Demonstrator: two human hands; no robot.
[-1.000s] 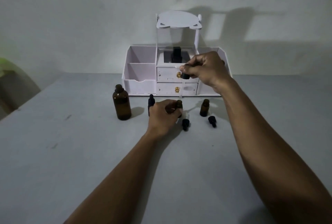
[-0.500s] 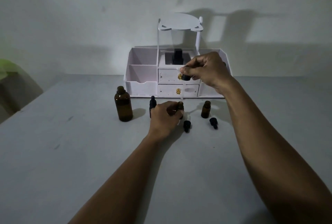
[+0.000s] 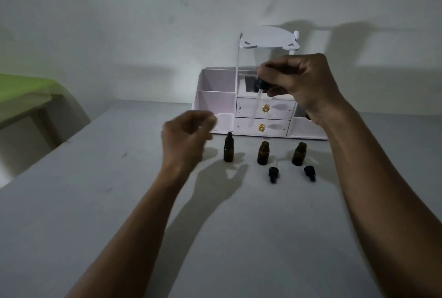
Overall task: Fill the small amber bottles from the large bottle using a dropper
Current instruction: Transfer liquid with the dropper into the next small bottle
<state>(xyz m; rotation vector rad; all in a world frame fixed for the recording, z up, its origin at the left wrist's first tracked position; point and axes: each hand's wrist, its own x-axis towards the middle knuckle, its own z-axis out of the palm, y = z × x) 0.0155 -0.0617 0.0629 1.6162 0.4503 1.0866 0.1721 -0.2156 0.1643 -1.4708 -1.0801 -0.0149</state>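
Three small amber bottles stand in a row on the grey table (image 3: pixel 239 238): a capped one (image 3: pixel 228 148) on the left, an uncapped one (image 3: pixel 263 153) in the middle, another uncapped one (image 3: pixel 299 153) on the right. Two black dropper caps (image 3: pixel 273 174) (image 3: pixel 310 172) lie in front of them. My right hand (image 3: pixel 302 82) holds a dropper (image 3: pixel 257 101) by its black bulb, high above the middle bottle, glass tube pointing down and left. My left hand (image 3: pixel 186 135) hovers blurred to the left of the row, fingers loosely curled, holding nothing. The large bottle is hidden behind it.
A white desk organiser (image 3: pixel 258 106) with two small drawers, side compartments and an oval top shelf stands against the wall behind the bottles. A green-topped table (image 3: pixel 26 92) sits at the far left.
My left hand has let go of the middle bottle and swung up and left, covering the large bottle. My right hand has lifted the dropper out and higher. The camera has moved closer.
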